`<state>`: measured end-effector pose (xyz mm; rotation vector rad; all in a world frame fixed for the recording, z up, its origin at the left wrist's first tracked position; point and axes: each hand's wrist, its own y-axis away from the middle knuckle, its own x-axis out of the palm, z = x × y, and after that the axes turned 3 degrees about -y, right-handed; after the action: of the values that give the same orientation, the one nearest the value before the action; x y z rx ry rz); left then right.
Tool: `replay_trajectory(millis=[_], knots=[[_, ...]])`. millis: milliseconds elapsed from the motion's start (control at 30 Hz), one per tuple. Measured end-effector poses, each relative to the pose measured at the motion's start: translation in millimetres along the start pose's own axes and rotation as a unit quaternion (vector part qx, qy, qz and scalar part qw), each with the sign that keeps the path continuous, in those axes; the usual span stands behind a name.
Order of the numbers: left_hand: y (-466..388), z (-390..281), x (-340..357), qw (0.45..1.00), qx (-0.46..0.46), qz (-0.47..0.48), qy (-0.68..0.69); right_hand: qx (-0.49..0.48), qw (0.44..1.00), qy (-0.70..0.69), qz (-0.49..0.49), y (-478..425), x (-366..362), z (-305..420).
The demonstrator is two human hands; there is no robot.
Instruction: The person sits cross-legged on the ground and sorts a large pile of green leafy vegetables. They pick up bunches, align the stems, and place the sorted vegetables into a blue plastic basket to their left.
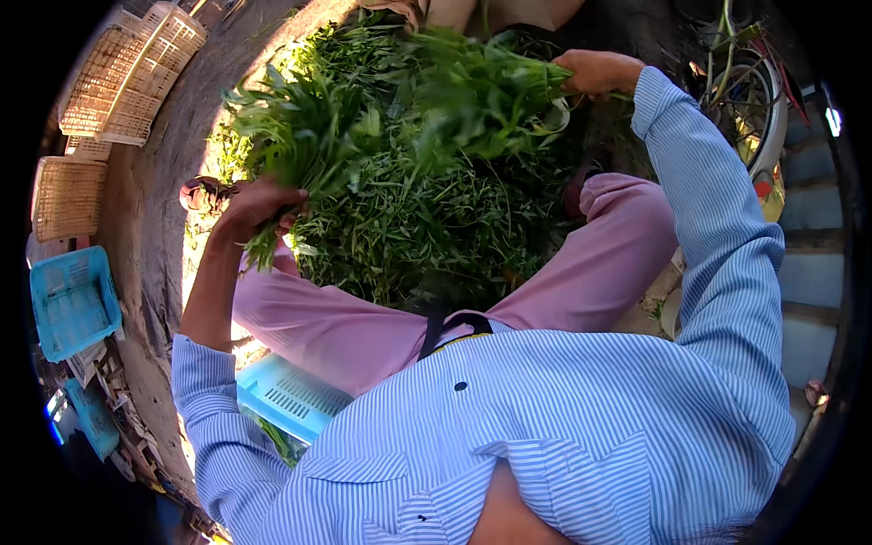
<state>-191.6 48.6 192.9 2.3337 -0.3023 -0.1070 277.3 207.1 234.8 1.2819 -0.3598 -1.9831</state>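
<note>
My left hand (262,208) grips a bunch of leafy green stems (317,129) by its lower end, leaves pointing up and away from me. On the other side, my right hand (599,71) is closed around the stems of a second leafy bunch (477,95), which is blurred and points to the left. Between my spread legs lies a broad heap of loose leafy greens (409,231), below both bunches. The cut ends in my right fist are partly hidden by the fingers.
White plastic crates (126,75) stand at the far left, near a blue plastic basket (75,303). Beside my left thigh is a light blue slotted crate (293,395). A bicycle wheel (749,102) stands at upper right. Tan sacking (504,13) lies beyond the heap.
</note>
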Motion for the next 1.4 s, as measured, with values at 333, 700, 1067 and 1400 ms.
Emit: replay_trajectory(millis=[333,700,1067,1400], knots=[[-13,-32,22,0.863,0.392,0.007,0.318,-0.266,0.819,-0.385,-0.333,-16,-13,85],[-133,193,169,0.853,-0.034,0.090,0.512,0.127,0.831,-0.540,-0.049,-69,320,70],[-126,185,170,0.861,0.010,0.067,0.504,0.111,0.866,-0.481,0.084,-50,305,76],[-128,190,168,0.816,-0.023,0.164,0.554,0.070,0.892,-0.405,0.188,-40,281,74]])
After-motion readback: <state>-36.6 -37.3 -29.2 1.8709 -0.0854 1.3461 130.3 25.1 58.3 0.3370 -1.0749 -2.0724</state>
